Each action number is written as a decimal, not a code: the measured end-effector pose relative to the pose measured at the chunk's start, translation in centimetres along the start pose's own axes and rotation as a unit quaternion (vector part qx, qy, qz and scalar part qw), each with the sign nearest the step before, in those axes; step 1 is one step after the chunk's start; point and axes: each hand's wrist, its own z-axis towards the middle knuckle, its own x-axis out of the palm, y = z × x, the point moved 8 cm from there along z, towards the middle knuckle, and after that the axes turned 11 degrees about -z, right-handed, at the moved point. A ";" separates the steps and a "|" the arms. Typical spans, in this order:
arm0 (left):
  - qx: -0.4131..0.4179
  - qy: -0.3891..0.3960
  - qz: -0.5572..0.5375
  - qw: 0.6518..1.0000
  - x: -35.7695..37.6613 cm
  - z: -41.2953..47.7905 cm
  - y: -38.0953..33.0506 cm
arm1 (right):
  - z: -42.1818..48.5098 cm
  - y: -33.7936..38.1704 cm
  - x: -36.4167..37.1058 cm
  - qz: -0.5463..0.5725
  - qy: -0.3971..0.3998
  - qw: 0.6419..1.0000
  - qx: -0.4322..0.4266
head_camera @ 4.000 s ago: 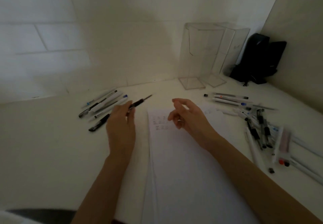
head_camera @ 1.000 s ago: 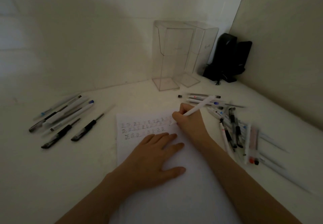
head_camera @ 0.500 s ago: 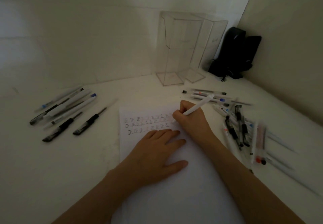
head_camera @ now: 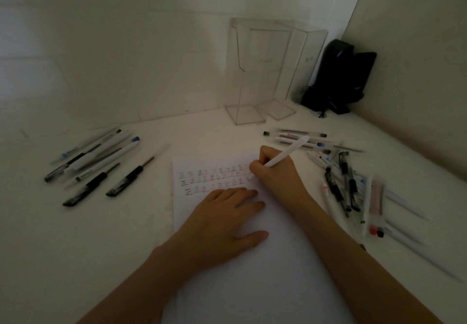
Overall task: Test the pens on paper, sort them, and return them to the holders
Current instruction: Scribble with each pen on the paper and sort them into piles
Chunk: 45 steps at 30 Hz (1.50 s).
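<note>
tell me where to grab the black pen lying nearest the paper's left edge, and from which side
Probably best pinched on the thick black rubber grip section of the black capped pen, coming from above. It lies flat on the white table, slanting away, apart from its neighbour, so fingertips fit either side. The left hand is nearer, though it is pressing the paper.

Your sheet of paper (head_camera: 252, 260) lies on the desk (head_camera: 75, 247) directly before you, with rows of written marks (head_camera: 212, 179) along its far end. Your left hand (head_camera: 222, 222) rests flat on the sheet, just nearer than the marks. Your right hand (head_camera: 275, 169) sits at the sheet's far right corner, holding a pen (head_camera: 285, 155) tip-down at the end of the marks. One group of pens (head_camera: 93, 164) lies left of the paper, a pile of pens (head_camera: 348, 179) lies right. Behind the paper, two clear holders (head_camera: 265, 70) stand side by side against the wall; a dark object (head_camera: 338, 78) stands in the corner to their right.
</note>
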 end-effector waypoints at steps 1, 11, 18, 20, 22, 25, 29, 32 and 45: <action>-0.001 0.003 -0.001 1.000 0.1 0.0 0.0 | 0.0 0.0 0.1 0.001 0.003 1.000 -0.001; -0.003 0.007 -0.041 0.999 0.1 -0.1 -0.1 | -0.1 0.3 0.2 0.002 0.009 1.000 0.011; -0.001 -0.023 -0.024 0.999 -1.8 0.1 0.4 | -0.3 0.3 -1.3 0.038 -0.044 0.998 0.037; -0.064 -0.050 -0.079 0.994 -3.2 0.1 1.3 | -0.4 0.6 -1.5 -0.005 -0.033 0.999 0.024; -0.122 -0.088 -0.171 0.974 -4.0 -0.1 2.5 | 0.0 0.8 -1.2 -0.039 -0.010 0.999 -0.004; -0.135 -0.147 -0.301 0.933 -4.6 -0.2 3.3 | 0.3 1.3 -0.1 -0.033 0.060 0.998 -0.016; -0.136 -0.127 -0.345 0.920 -4.8 0.0 3.3 | -0.3 2.4 0.4 0.133 0.082 0.988 0.002; -0.126 -0.068 -0.347 0.927 -4.3 -0.1 2.5 | -0.4 2.6 0.9 0.141 0.082 0.987 0.000; -0.111 -0.189 -0.244 0.945 -5.8 -0.5 5.1 | -0.3 3.7 0.4 0.055 0.068 0.995 -0.048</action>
